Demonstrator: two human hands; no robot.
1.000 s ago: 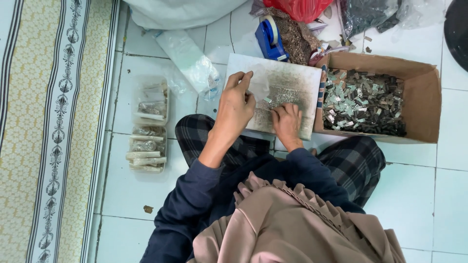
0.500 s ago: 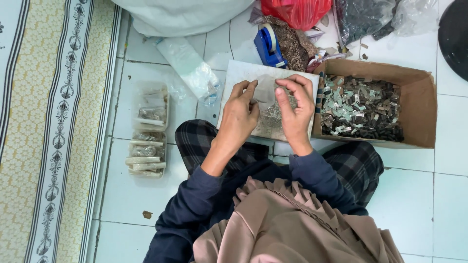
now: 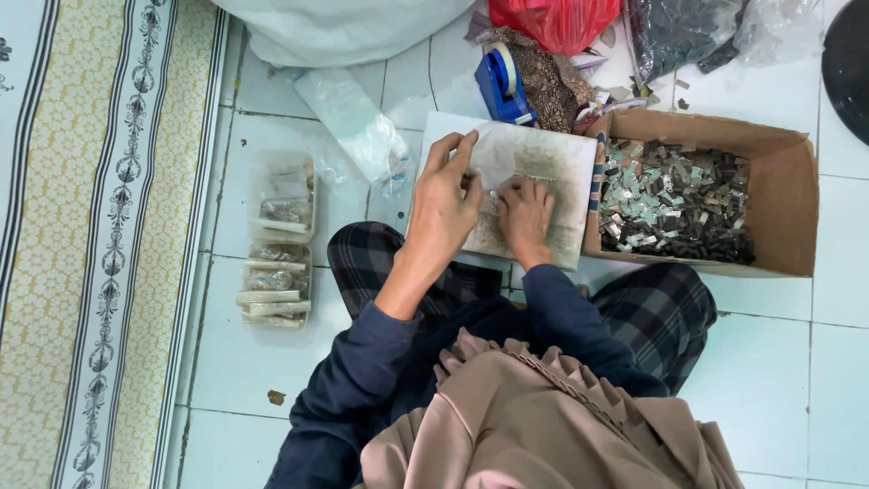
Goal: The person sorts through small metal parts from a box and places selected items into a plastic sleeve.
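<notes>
Dark navy long sleeves [image 3: 362, 371], a tan pleated garment [image 3: 543, 426] — dark plaid trousers [image 3: 661, 308] beneath.

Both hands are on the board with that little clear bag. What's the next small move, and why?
Probably slide the small pieces under the right hand into the clear bag that the left hand pinches at its edge. The bag lies flat on the grey board, looking nearly empty; filled packets already sit in a row to the left.

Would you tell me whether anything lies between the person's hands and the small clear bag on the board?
Nothing visible does: the left hand pinches the small clear bag, and the right hand rests on the board just below it.
</notes>
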